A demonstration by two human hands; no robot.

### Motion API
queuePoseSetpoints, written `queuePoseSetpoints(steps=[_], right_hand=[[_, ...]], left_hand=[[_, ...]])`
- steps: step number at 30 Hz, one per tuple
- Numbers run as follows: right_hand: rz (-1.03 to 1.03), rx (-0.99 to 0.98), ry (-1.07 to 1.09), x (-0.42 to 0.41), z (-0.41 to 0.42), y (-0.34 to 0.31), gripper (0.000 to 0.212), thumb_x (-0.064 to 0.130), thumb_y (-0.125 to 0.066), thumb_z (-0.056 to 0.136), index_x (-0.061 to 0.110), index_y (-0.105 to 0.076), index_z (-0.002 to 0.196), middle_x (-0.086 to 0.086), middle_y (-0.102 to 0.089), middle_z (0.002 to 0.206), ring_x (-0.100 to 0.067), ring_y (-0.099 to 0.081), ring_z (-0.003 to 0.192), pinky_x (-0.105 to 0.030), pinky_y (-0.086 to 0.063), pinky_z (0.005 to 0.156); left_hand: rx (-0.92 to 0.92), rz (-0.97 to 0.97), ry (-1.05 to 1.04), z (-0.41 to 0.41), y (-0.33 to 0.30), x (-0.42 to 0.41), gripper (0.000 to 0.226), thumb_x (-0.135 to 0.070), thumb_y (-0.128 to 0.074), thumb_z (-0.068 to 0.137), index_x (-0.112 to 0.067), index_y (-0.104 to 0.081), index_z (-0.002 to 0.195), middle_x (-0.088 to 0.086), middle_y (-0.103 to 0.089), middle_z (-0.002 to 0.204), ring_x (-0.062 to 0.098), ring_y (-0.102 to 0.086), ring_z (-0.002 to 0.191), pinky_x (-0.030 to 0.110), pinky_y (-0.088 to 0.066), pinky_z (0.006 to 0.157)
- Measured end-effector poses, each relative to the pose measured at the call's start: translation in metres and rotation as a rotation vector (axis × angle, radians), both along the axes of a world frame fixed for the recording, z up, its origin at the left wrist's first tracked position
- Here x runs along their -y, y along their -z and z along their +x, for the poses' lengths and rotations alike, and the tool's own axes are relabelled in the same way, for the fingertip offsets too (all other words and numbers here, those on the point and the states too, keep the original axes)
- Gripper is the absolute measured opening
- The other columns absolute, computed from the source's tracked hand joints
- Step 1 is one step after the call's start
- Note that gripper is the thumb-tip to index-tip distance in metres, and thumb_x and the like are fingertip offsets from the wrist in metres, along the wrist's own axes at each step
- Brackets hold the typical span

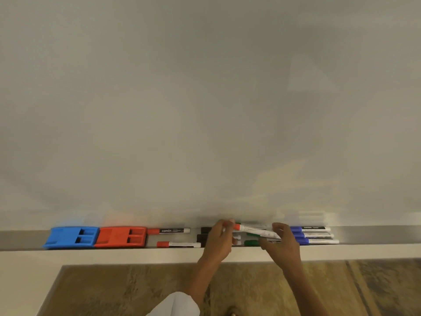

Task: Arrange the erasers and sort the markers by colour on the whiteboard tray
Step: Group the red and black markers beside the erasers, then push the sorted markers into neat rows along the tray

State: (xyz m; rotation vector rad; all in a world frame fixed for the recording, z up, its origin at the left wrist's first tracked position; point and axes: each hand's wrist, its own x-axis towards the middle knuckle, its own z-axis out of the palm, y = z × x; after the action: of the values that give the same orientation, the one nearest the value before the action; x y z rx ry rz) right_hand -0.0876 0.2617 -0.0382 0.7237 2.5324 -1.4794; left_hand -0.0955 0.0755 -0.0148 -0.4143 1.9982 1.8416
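Note:
A blue eraser [71, 237] and a red eraser [121, 236] lie side by side at the left of the whiteboard tray [376, 234]. Two red-capped markers [168, 230] [178, 244] lie right of them. Black-capped markers [203, 237] and green-capped markers [251, 242] sit partly hidden behind my hands. Three blue-capped markers [313, 235] lie stacked at the right. My left hand [218, 240] and my right hand [284, 244] together hold a red-capped marker [255, 230] above the tray, the left pinching its cap end, the right its tail.
The blank whiteboard [205, 99] fills the upper view. Below the tray runs a pale ledge [114, 255], and under it a brown patterned floor [136, 290]. A white sleeve [177, 304] shows at the bottom.

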Motion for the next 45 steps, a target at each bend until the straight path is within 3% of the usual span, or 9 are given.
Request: queuePoseSetpoints(steps=[3, 6, 10, 15, 25, 30, 35, 42, 45], right_hand=[[0.008, 0.036, 0.052, -0.029, 0.001, 0.001, 0.058, 0.011, -0.08, 0.067, 0.019, -0.051, 0.117, 0.003, -0.061, 0.107, 0.001, -0.057, 0.078, -0.01, -0.038, 0.055], [0.042, 0.054, 0.043, -0.049, 0.0, 0.006, 0.054, 0.016, -0.079, 0.064, 0.022, -0.052, 0.11, 0.0, -0.069, 0.105, -0.013, -0.064, 0.084, -0.019, -0.044, 0.061], [0.044, 0.077, -0.002, -0.059, -0.002, 0.011, 0.056, 0.021, -0.081, 0.063, 0.023, -0.051, 0.11, 0.004, -0.07, 0.103, -0.009, -0.065, 0.084, -0.031, -0.054, 0.075], [0.097, 0.05, -0.088, -0.061, -0.002, 0.012, 0.055, 0.024, -0.081, 0.066, 0.024, -0.047, 0.109, 0.005, -0.066, 0.102, 0.006, -0.055, 0.077, -0.009, -0.038, 0.058], [0.174, 0.059, -0.185, -0.064, -0.011, 0.009, 0.071, 0.028, -0.08, 0.068, 0.016, -0.046, 0.13, -0.003, -0.064, 0.12, -0.022, -0.06, 0.103, -0.029, -0.046, 0.083], [0.018, -0.063, -0.075, -0.039, -0.005, -0.006, 0.052, 0.017, -0.077, 0.073, 0.022, -0.054, 0.12, 0.006, -0.065, 0.113, 0.0, -0.066, 0.079, -0.007, -0.046, 0.064], [-0.235, -0.116, -0.156, 0.036, 0.01, -0.009, 0.029, 0.007, -0.072, 0.079, 0.022, -0.066, 0.104, 0.005, -0.072, 0.098, -0.008, -0.07, 0.086, -0.03, -0.06, 0.078], [-0.27, -0.101, -0.297, 0.124, 0.014, -0.006, 0.029, 0.005, -0.073, 0.071, 0.021, -0.073, 0.095, 0.014, -0.073, 0.083, 0.007, -0.067, 0.08, -0.004, -0.049, 0.07], [-0.277, -0.072, -0.318, 0.147, 0.015, -0.005, 0.031, 0.009, -0.073, 0.069, 0.026, -0.07, 0.094, 0.017, -0.072, 0.084, 0.01, -0.066, 0.08, -0.003, -0.048, 0.068]], left_hand=[[0.054, 0.072, 0.038, -0.003, 0.005, -0.026, 0.025, -0.045, -0.044, 0.097, -0.025, -0.058, 0.1, 0.0, -0.067, 0.099, 0.014, -0.066, 0.073, 0.023, -0.049, 0.054], [0.121, 0.136, 0.026, -0.008, 0.011, -0.043, 0.025, -0.043, -0.044, 0.098, -0.022, -0.058, 0.101, 0.005, -0.069, 0.1, 0.01, -0.068, 0.066, 0.022, -0.052, 0.051], [0.177, 0.157, 0.007, -0.011, 0.019, -0.053, 0.033, -0.044, -0.045, 0.097, -0.017, -0.057, 0.112, 0.011, -0.07, 0.108, 0.016, -0.071, 0.075, 0.025, -0.054, 0.053], [0.198, 0.164, -0.036, -0.012, 0.024, -0.055, 0.037, -0.039, -0.043, 0.099, -0.011, -0.053, 0.121, 0.016, -0.069, 0.113, 0.023, -0.071, 0.082, 0.028, -0.054, 0.055], [0.168, 0.218, -0.145, -0.012, 0.016, -0.04, 0.035, -0.034, -0.043, 0.1, -0.007, -0.059, 0.116, 0.016, -0.07, 0.11, 0.026, -0.07, 0.082, 0.034, -0.055, 0.063], [0.12, 0.224, -0.312, 0.002, 0.015, -0.002, 0.028, -0.03, -0.048, 0.099, -0.008, -0.063, 0.109, 0.016, -0.072, 0.103, 0.029, -0.07, 0.086, 0.03, -0.053, 0.056], [0.052, 0.181, -0.526, 0.024, 0.023, 0.055, 0.023, -0.02, -0.054, 0.096, -0.003, -0.069, 0.094, 0.017, -0.074, 0.086, 0.026, -0.07, 0.075, 0.033, -0.056, 0.055], [0.005, 0.03, -0.735, 0.04, 0.04, 0.127, 0.018, -0.014, -0.06, 0.093, 0.002, -0.068, 0.093, 0.018, -0.071, 0.077, 0.029, -0.069, 0.07, 0.036, -0.057, 0.065], [-0.009, -0.032, -0.775, 0.039, 0.041, 0.147, 0.016, -0.017, -0.064, 0.09, -0.002, -0.068, 0.089, 0.014, -0.073, 0.074, 0.023, -0.071, 0.063, 0.03, -0.059, 0.059]])
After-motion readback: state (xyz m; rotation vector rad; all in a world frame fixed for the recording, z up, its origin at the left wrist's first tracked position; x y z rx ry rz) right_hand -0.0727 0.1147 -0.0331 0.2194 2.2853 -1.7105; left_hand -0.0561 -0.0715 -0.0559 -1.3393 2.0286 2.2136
